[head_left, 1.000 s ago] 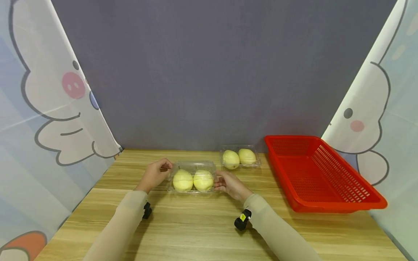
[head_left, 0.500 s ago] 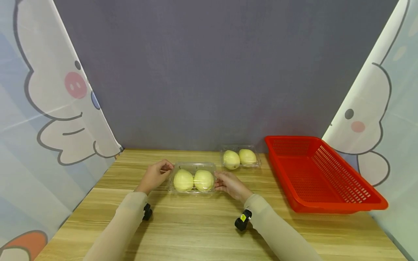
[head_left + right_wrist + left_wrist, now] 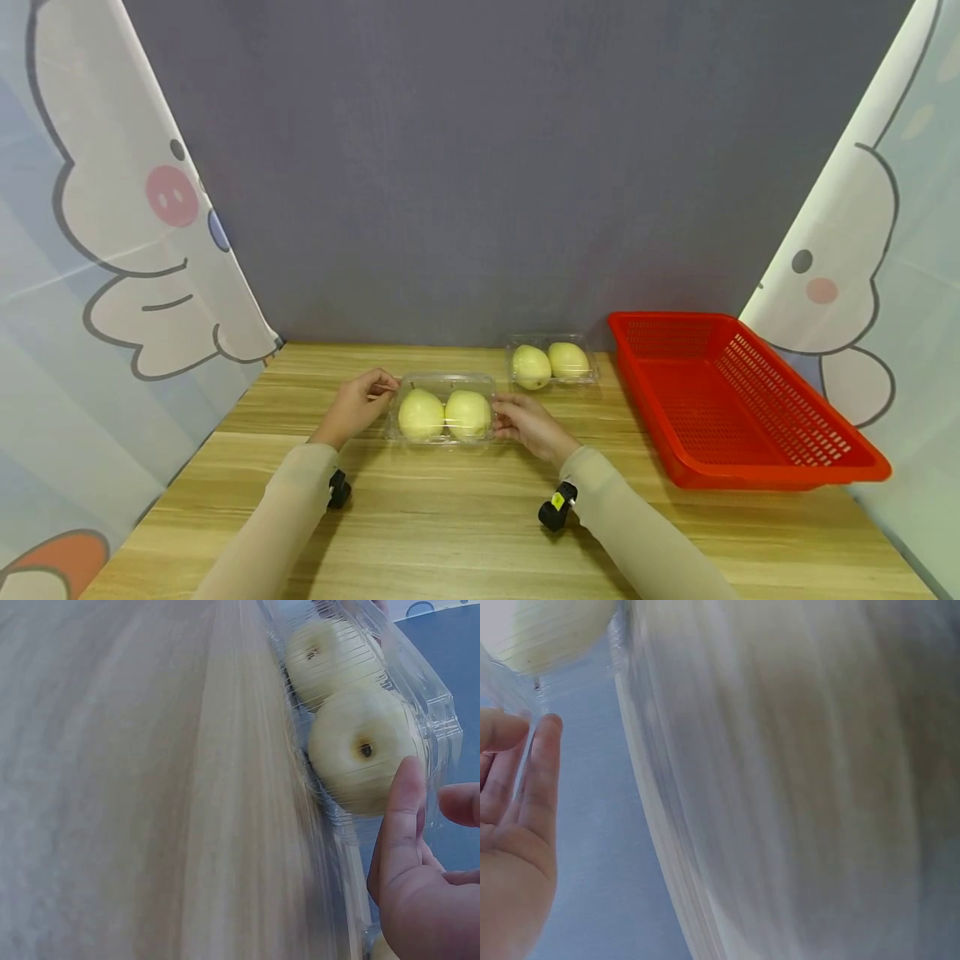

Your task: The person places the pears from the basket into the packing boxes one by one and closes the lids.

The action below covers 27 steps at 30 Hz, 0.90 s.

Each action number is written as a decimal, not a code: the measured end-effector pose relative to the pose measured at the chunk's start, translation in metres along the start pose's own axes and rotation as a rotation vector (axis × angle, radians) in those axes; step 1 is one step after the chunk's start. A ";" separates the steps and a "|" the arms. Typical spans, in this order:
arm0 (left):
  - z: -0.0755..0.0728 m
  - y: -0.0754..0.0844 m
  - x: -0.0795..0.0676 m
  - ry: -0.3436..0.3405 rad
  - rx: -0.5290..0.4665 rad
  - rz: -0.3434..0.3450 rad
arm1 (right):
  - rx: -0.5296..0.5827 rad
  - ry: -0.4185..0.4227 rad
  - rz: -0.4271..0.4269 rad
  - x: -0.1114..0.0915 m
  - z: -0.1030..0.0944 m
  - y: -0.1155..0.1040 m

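A clear plastic clamshell box (image 3: pixel 448 382) with two pale yellow pears (image 3: pixel 364 750) inside sits on the wooden table between the hands, its lid down over the fruit. My left hand (image 3: pixel 358 406) pinches the box's left end with thumb and fingertips. At the opposite end, the right hand (image 3: pixel 531 423) holds the side, its fingers along the plastic wall and its thumb at the rim. In the left wrist view, fingers (image 3: pixel 546 757) meet the plastic edge beside one pear. The right wrist view shows the undersides of both pears through the clear wall.
Behind and to the right stands a second clear box (image 3: pixel 581 340) with two pears. A red slotted plastic basket (image 3: pixel 652 417) takes up the table's right side. A grey backdrop (image 3: pixel 480 183) rises at the table's (image 3: pixel 450 525) far edge, with printed cartoon curtains at both sides.
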<state>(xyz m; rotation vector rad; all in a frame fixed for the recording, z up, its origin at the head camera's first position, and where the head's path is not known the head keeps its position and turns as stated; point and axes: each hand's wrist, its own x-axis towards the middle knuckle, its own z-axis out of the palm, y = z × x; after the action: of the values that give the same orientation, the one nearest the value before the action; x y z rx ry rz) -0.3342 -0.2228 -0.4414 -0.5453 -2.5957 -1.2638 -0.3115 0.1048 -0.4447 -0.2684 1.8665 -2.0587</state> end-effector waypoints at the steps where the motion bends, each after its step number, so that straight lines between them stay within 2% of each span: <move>1: 0.000 0.001 0.000 -0.010 -0.010 -0.014 | -0.003 0.002 -0.001 0.000 0.000 -0.001; 8: -0.003 0.007 -0.002 -0.075 -0.100 -0.095 | -0.016 0.000 -0.001 -0.002 0.002 -0.004; 16: -0.004 0.011 -0.006 -0.155 -0.285 -0.176 | -0.002 0.003 -0.002 -0.001 0.003 -0.003; 27: -0.007 0.019 -0.021 -0.198 -0.352 -0.281 | -0.011 0.023 0.003 -0.001 0.003 -0.002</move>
<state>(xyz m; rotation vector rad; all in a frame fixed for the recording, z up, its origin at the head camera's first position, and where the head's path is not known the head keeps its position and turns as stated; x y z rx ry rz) -0.3072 -0.2224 -0.4301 -0.3855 -2.6939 -1.8675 -0.3097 0.1030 -0.4422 -0.2456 1.8916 -2.0586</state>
